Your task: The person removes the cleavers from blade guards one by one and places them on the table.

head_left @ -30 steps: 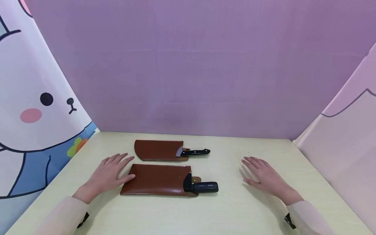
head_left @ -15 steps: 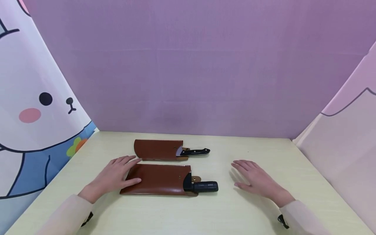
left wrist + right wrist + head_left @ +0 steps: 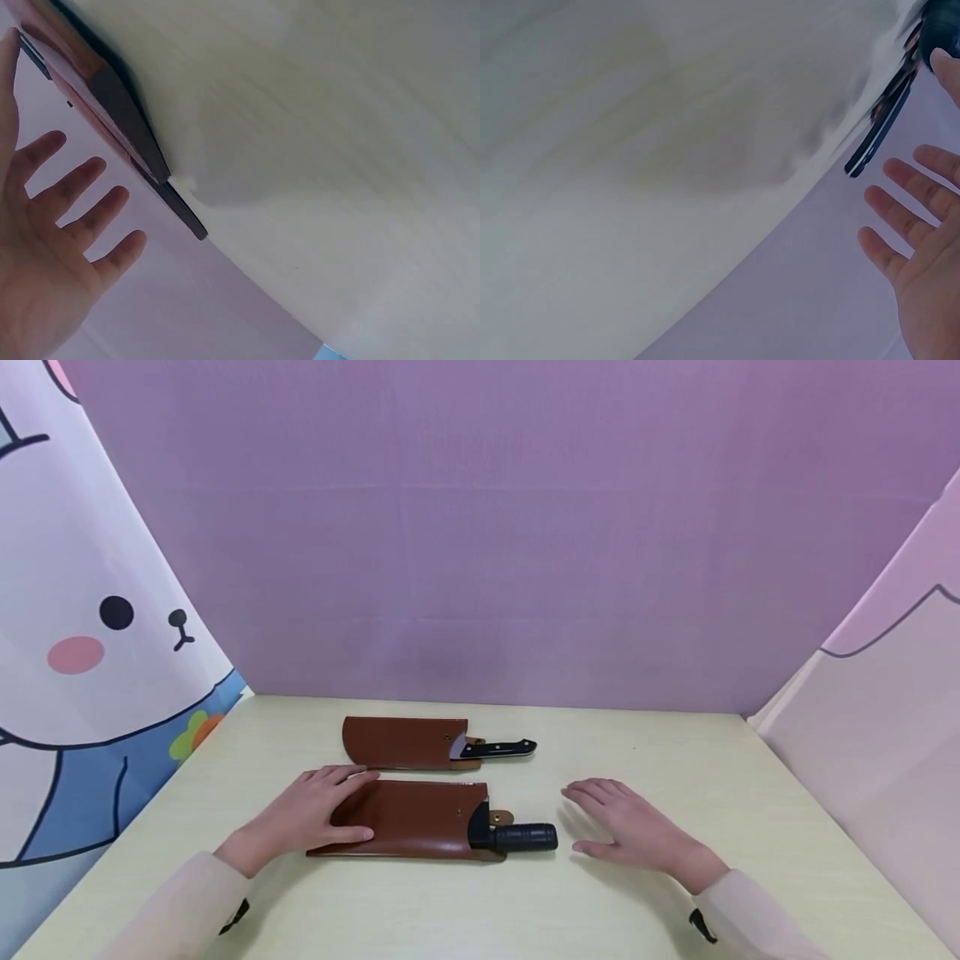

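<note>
Two brown leather sheaths lie flat on the table, one behind the other. In the front sheath (image 3: 420, 818) sits a knife with a ridged black handle (image 3: 525, 837) that points right. The back sheath (image 3: 405, 743) holds a second knife, whose black riveted handle (image 3: 498, 749) also sticks out rightward. My left hand (image 3: 307, 814) hovers with spread fingers over the front sheath's left end; the left wrist view shows its fingers (image 3: 97, 217) apart from the leather. Just right of the ridged handle, my right hand (image 3: 630, 831) is held with relaxed fingers, gripping nothing.
A pale wood-look table (image 3: 480, 910) carries both sheaths. Behind it rises a purple cloth backdrop (image 3: 480, 568). Printed panels stand at the left side (image 3: 45, 568) and right side (image 3: 885, 760).
My left hand has moved right, farther over the front sheath. My right hand has moved left and slightly nearer me, toward the ridged handle. Both sheathed knives stay in place.
</note>
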`<state>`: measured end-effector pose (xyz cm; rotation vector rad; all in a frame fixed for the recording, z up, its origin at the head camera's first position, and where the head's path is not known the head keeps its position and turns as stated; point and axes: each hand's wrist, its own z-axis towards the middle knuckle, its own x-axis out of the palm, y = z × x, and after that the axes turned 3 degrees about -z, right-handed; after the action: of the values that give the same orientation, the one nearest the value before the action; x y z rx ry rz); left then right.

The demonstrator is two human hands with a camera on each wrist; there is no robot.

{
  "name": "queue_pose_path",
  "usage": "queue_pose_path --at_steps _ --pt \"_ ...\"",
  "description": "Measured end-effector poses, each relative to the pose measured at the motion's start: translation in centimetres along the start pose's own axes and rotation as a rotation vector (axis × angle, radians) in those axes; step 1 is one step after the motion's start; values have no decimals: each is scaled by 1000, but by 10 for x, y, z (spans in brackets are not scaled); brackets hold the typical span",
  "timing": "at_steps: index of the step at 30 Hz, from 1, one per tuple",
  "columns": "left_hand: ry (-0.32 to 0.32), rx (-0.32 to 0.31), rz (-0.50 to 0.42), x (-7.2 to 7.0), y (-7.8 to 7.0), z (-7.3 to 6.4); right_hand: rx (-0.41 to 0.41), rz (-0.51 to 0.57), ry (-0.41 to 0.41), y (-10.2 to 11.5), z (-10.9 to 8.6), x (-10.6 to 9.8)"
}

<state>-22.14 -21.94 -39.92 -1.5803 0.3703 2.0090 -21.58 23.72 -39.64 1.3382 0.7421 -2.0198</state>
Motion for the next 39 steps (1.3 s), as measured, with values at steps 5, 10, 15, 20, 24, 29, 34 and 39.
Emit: queue_pose_path --at_steps 5,10,15,20,24,29,34,39 --pt "21 27 -7 2 -4 3 -30 5 16 8 8 2" --pt "87 4 -29 4 -7 7 -37 31 56 16 16 1" --pt "135 7 -55 5 -11 10 -37 53 97 25 25 0" --pt "129 49 -66 6 -16 14 -46 64 132 34 33 1" --pt "140 62 -83 9 -20 17 -80 56 129 39 39 4" --pt "161 66 -88 14 -21 19 -107 57 143 45 45 7" --pt "174 79 -83 16 -22 21 -124 56 148 47 50 10" --pt "178 99 -83 16 -22 22 -134 73 154 49 52 14"
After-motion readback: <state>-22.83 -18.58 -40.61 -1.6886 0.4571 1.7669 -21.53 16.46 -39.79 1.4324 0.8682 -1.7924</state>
